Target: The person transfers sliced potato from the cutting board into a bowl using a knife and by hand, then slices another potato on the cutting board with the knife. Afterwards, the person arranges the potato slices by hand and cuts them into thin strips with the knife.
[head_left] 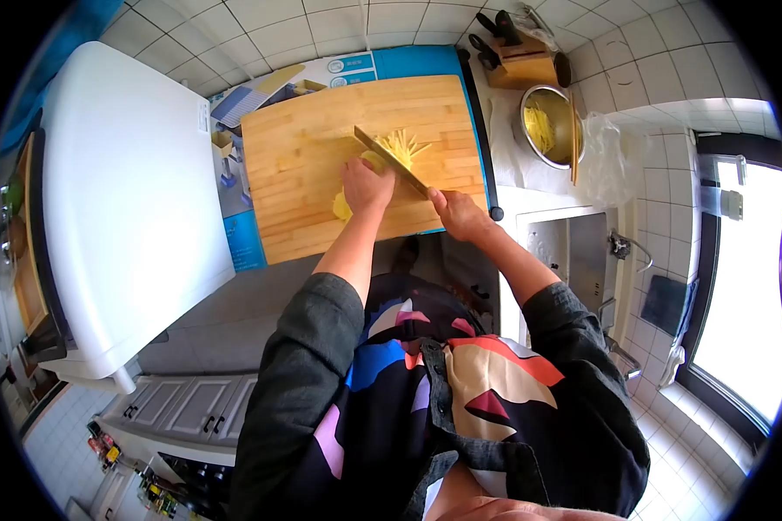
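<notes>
A wooden cutting board (pixel 295 174) lies in front of me. My right hand (pixel 460 214) is closed round the handle of a knife (pixel 393 162), whose blade slants up and left across the board. On the blade's left side, my left hand (pixel 369 184) presses yellow slices (pixel 374 160) with bent fingers, close to the blade. Thin yellow strips (pixel 402 146) are spread on the blade's right side. More yellow slices (pixel 341 207) lie on the board by my left wrist, partly hidden by it.
A metal bowl (pixel 559 159) with yellow strips and chopsticks (pixel 574 139) stands right of the board. Behind it is a knife block (pixel 530 68). A sink (pixel 573 252) lies at the right, and a large white appliance (pixel 130 200) at the left.
</notes>
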